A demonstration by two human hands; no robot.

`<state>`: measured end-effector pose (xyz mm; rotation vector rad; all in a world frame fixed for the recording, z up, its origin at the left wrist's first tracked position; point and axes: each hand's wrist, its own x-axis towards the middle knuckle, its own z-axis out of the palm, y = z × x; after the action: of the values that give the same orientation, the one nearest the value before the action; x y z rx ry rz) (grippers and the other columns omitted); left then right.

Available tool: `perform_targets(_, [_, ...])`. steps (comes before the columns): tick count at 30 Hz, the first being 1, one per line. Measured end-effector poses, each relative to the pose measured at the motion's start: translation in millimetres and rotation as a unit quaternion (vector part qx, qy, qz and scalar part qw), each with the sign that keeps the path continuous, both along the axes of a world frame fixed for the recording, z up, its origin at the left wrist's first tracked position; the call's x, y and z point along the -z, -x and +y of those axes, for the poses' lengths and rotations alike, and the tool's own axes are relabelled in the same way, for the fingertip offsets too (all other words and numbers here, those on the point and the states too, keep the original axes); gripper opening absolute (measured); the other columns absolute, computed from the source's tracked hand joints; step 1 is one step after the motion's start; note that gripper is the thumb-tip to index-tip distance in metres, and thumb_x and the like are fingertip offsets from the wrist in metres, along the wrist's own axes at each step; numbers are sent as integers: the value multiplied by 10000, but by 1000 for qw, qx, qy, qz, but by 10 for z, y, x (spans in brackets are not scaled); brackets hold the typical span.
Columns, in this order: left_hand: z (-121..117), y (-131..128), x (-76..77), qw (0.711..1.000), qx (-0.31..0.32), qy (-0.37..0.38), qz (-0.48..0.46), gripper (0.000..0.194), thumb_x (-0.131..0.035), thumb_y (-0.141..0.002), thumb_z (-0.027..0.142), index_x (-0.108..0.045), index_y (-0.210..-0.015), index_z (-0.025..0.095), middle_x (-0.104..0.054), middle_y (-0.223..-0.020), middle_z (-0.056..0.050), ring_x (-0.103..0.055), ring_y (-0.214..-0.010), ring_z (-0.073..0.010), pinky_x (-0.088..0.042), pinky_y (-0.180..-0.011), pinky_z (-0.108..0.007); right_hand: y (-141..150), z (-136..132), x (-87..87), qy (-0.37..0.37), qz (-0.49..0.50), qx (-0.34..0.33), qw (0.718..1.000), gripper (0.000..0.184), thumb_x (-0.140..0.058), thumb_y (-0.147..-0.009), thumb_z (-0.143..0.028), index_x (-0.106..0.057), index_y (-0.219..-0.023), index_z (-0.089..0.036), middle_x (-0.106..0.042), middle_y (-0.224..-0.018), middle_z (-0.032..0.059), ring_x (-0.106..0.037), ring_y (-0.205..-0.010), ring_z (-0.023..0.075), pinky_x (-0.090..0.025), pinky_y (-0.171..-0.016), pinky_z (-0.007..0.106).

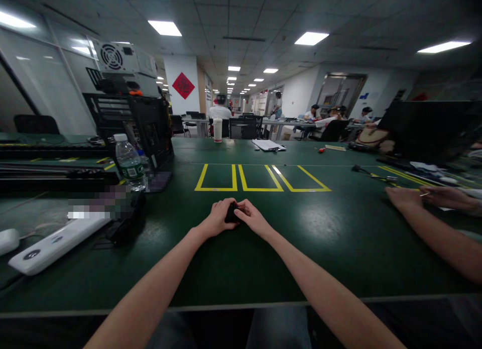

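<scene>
Between my two hands is a small black object [231,213], mostly covered by fingers, so its kind does not show. My left hand [218,218] wraps around its left side, fingers closed over the top. From the right, my right hand [251,216] presses thumb and fingertips against it. Both hands are low over the green tabletop [271,258], near the middle. Just beyond them lie three yellow tape outlines [259,190] on the table.
On the left are a water bottle [129,163], a white power strip [56,243] and an open computer case [139,123]. A white cup [217,130] and a clipboard [269,145] stand farther back. A co-worker's hands [408,198] work at the right.
</scene>
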<state>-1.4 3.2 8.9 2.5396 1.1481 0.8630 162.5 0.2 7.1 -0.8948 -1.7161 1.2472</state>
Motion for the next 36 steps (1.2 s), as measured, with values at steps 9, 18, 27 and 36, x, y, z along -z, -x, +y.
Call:
perform_targets(9, [5,14,13,1000,1,-15,8,562,-611,-645,276,-326,-1125,211,-469,-1054,-56,-458,-947,-216,-305,-841,-393,-10,4,3,48,3,16,999,303,-573,-689,-285,-483,-961,-188,-541,-980,36,-516,-944,166,-404,-844,376])
perform_targets(18, [26,14,51,1000,6,-21,-1,583,-626,-628,275,-323,-1122,209,-472,-1060,-51,-452,-966,-218,-290,-857,-392,-23,-1,14,30,27,-14,999,260,-563,-691,-338,-471,-894,-203,-549,-907,8,-533,-874,149,-414,-796,350])
perform_targets(27, [20,8,21,1000,4,-2,-2,566,-618,-640,272,-329,-1123,211,-468,-1065,-56,-449,-981,-226,-292,-863,-402,-35,30,10,41,0,1,999,295,-555,-696,-329,-491,-951,-195,-536,-971,28,-509,-922,152,-403,-827,348])
perform_targets(36, [-11,-1,22,1000,4,-13,0,532,-606,-658,282,-336,-1112,215,-465,-1062,-46,-459,-953,-207,-295,-863,-396,-9,7,7,22,14,6,1000,257,-544,-703,-361,-475,-892,-202,-550,-901,8,-530,-890,155,-414,-803,358])
